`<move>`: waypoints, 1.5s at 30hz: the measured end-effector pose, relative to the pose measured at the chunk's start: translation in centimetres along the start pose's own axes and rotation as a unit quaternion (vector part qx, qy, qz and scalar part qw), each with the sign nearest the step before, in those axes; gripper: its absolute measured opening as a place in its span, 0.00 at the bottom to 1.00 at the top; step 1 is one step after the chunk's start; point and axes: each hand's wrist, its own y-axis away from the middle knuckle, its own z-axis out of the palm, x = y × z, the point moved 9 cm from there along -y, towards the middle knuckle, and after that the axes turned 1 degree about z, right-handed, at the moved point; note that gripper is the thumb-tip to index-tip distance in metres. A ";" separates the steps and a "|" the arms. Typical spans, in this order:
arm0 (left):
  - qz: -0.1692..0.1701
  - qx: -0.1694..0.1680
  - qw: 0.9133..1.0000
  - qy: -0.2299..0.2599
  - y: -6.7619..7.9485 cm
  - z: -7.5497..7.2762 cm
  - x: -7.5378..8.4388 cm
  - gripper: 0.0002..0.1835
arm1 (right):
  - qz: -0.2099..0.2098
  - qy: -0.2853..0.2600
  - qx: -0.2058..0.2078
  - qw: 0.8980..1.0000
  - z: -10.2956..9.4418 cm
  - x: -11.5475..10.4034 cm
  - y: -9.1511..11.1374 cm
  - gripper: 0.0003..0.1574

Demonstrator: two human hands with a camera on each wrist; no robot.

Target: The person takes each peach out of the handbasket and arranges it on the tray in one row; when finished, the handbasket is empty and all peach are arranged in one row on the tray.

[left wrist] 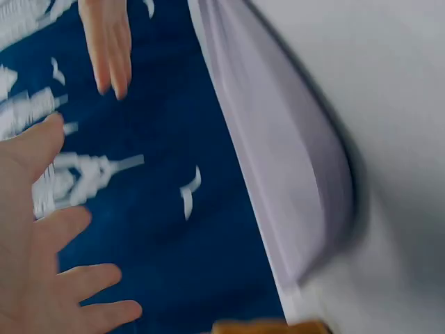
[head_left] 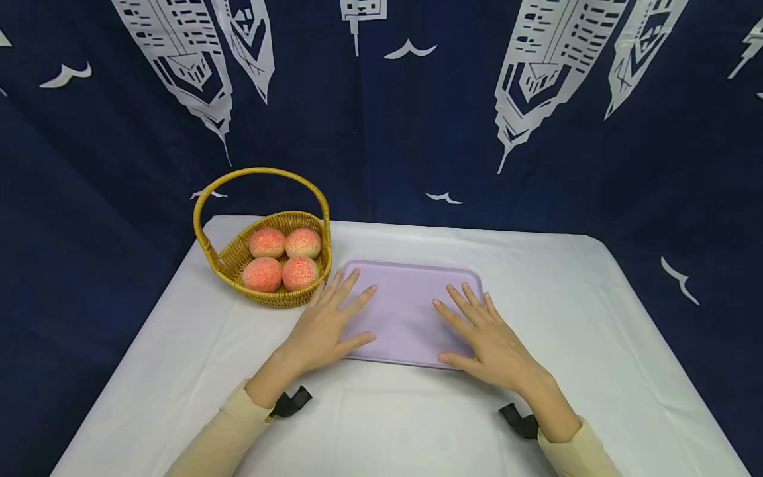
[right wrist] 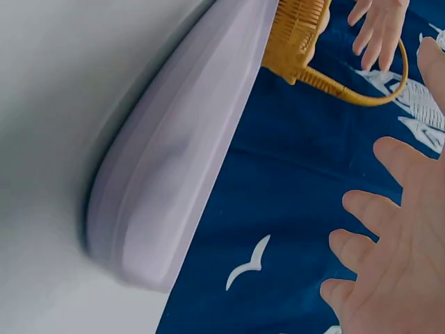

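Observation:
A pale purple tray (head_left: 405, 311) lies flat on the white-covered table. Over its left side hovers my left hand (head_left: 324, 328), fingers spread and nothing held. My right hand (head_left: 491, 341) is spread in the same way above the tray's right side, also holding nothing. Both wrist views show the palms raised over the tray, with a gap beneath them. Left of the tray stands a yellow wicker basket (head_left: 271, 301) with a tall arched handle, close by my left fingertips in the head view. Several pink-red peaches (head_left: 262, 274) sit inside it.
The white tablecloth (head_left: 596, 318) spreads around the tray, with the table's far edge just behind it. A dark blue curtain (head_left: 405, 146) with white building and bird prints hangs behind the table. Black straps (head_left: 292, 402) circle both wrists.

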 end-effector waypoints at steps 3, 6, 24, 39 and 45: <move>-0.034 0.066 0.997 0.025 0.4 -2.1 -2.5 0.39 | 0.011 -0.020 0.005 1.000 -0.6 0.8 0.6 0.53; -0.081 0.152 0.983 0.055 1.3 -4.4 -5.7 0.37 | 0.022 -0.045 0.016 0.999 -1.3 1.7 1.3 0.54; -0.291 0.247 0.918 0.104 6.2 -6.1 -19.1 0.33 | 0.209 -0.262 0.062 0.940 0.6 9.5 4.9 0.36; -0.295 0.177 0.936 0.068 5.5 -3.9 -19.4 0.33 | 0.241 -0.281 0.067 0.926 3.9 12.1 5.6 0.32; -0.302 0.172 0.936 0.063 5.3 -3.7 -19.5 0.32 | 0.242 -0.291 0.060 0.924 4.4 12.1 5.8 0.31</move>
